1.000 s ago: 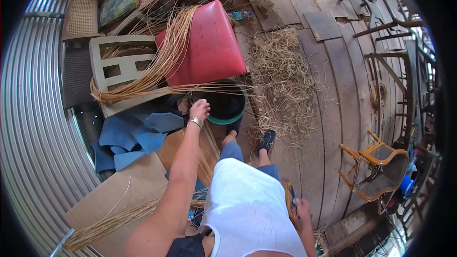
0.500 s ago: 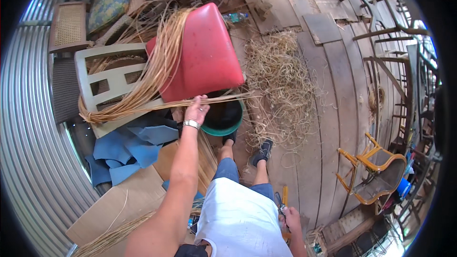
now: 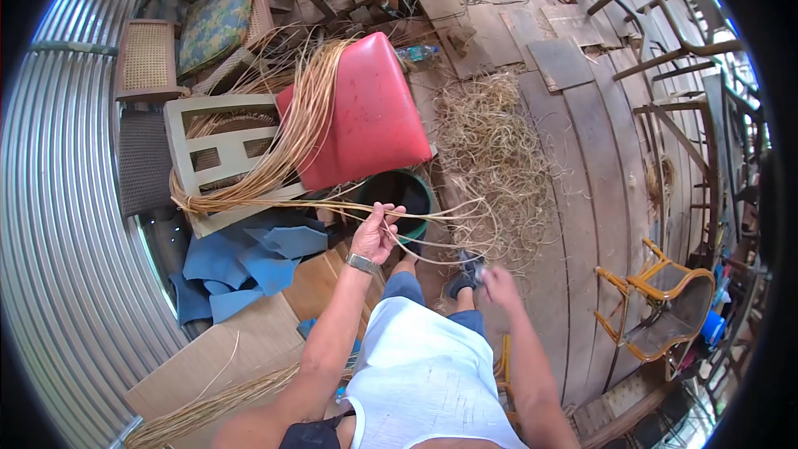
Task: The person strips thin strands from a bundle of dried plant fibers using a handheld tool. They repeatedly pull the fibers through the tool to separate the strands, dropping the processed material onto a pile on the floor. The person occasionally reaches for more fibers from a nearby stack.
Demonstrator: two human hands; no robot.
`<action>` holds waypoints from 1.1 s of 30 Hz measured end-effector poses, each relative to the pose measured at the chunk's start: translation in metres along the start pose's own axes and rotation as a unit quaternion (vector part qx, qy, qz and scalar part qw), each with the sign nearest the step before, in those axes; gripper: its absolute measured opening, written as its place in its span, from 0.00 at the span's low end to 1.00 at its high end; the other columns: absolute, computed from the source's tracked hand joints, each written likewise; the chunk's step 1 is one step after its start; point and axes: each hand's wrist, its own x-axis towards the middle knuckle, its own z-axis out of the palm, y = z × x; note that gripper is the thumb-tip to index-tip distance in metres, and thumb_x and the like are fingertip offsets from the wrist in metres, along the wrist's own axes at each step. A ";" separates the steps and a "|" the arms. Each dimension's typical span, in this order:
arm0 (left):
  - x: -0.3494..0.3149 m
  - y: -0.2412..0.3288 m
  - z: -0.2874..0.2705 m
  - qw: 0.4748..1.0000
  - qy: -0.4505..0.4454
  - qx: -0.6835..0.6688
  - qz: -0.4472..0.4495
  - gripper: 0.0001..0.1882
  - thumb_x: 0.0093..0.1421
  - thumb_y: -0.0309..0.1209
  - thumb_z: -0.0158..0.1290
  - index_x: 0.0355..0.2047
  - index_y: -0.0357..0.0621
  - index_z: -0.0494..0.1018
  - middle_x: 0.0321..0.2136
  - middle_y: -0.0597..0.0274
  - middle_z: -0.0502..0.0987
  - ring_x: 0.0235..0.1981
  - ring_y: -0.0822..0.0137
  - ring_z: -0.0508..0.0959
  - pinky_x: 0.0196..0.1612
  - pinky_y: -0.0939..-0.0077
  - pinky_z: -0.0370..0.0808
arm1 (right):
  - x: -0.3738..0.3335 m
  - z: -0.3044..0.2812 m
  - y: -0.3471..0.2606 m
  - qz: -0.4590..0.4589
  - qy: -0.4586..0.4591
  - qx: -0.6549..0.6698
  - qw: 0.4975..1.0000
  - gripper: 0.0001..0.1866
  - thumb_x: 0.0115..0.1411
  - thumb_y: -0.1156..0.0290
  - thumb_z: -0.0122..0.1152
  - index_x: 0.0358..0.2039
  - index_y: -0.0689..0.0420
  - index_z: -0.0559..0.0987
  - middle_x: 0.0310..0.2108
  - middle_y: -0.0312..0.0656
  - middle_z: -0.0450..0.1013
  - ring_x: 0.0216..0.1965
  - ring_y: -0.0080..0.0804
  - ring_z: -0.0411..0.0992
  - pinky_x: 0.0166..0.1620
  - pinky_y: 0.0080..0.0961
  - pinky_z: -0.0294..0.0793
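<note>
My left hand [image 3: 378,234], with a watch on its wrist, is closed around a few rattan strands [image 3: 328,204] above a green-rimmed bucket [image 3: 431,214]. Those strands come from a long bundle of rattan [image 3: 241,195] draped over a pale chair frame [image 3: 177,137] and a red padded seat [image 3: 366,112]. Past my fingers, their loose ends [image 3: 453,218] fan and curl to the right. My right hand [image 3: 500,289] is in front of my right foot, blurred, its fingers curled at a small greyish thing that I cannot make out.
Curly rattan scraps [image 3: 499,150] heap on the plank floor [image 3: 586,166]. Blue sheet pieces [image 3: 241,262] and flat boards [image 3: 220,349] lie at left beside the corrugated wall [image 3: 66,199]. A rattan armchair [image 3: 665,303] stands at right, near stacked metal frames [image 3: 682,50].
My left hand has moved right with the rattan strands, whose ends now spread and loop. My right hand has risen from beside my hip to the front. My view has shifted slightly.
</note>
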 end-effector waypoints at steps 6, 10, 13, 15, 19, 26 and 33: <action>-0.007 0.004 -0.005 0.989 0.042 0.141 0.011 0.13 0.61 0.44 0.52 0.31 0.49 0.74 0.32 0.61 0.80 0.25 0.75 0.76 0.26 0.82 0.72 | 0.043 -0.029 -0.156 -0.156 0.081 0.294 0.939 0.12 0.64 0.58 0.52 0.29 0.53 0.71 0.13 0.33 0.67 0.10 0.16 0.63 0.11 0.14 0.56; -0.008 0.002 0.013 0.991 0.063 0.114 0.039 0.13 0.61 0.44 0.53 0.30 0.49 0.74 0.29 0.64 0.79 0.25 0.75 0.76 0.26 0.81 0.73 | 0.024 -0.063 -0.185 -0.165 0.082 0.104 0.977 0.13 0.64 0.60 0.51 0.28 0.56 0.72 0.14 0.36 0.69 0.11 0.20 0.66 0.14 0.20 0.62; -0.003 -0.002 0.020 0.989 0.064 0.124 0.052 0.13 0.60 0.44 0.54 0.30 0.48 0.74 0.26 0.66 0.78 0.26 0.74 0.76 0.27 0.80 0.73 | 0.041 -0.066 -0.103 -0.183 0.142 -0.177 0.957 0.12 0.60 0.64 0.52 0.25 0.59 0.73 0.15 0.42 0.71 0.15 0.31 0.71 0.21 0.30 0.69; -0.001 -0.005 0.024 0.986 0.070 0.136 0.069 0.14 0.60 0.44 0.54 0.31 0.47 0.74 0.26 0.66 0.78 0.26 0.74 0.76 0.27 0.80 0.73 | 0.034 -0.064 -0.030 -0.148 0.164 -0.332 0.917 0.14 0.56 0.64 0.53 0.23 0.62 0.76 0.17 0.49 0.74 0.23 0.42 0.76 0.31 0.38 0.73; 0.005 -0.010 0.021 0.986 0.063 0.112 0.102 0.08 0.61 0.38 0.54 0.33 0.49 0.74 0.28 0.67 0.78 0.31 0.73 0.78 0.30 0.80 0.73 | -0.043 -0.061 0.049 0.027 0.112 -0.255 0.960 0.19 0.56 0.59 0.54 0.20 0.64 0.75 0.15 0.50 0.73 0.19 0.40 0.75 0.27 0.37 0.73; -0.006 -0.001 0.027 0.977 0.074 0.177 0.096 0.09 0.62 0.37 0.53 0.34 0.47 0.71 0.32 0.64 0.79 0.29 0.74 0.78 0.29 0.82 0.74 | -0.103 -0.059 0.097 0.147 0.123 -0.032 0.981 0.14 0.61 0.62 0.51 0.23 0.58 0.69 0.12 0.39 0.68 0.09 0.26 0.65 0.12 0.25 0.61; -0.018 -0.017 0.019 0.982 0.079 0.130 0.114 0.11 0.63 0.39 0.51 0.34 0.44 0.71 0.31 0.62 0.80 0.29 0.73 0.80 0.27 0.84 0.74 | -0.061 -0.049 -0.051 -0.073 0.114 0.106 0.985 0.12 0.63 0.65 0.51 0.25 0.58 0.70 0.14 0.34 0.65 0.11 0.18 0.63 0.13 0.17 0.59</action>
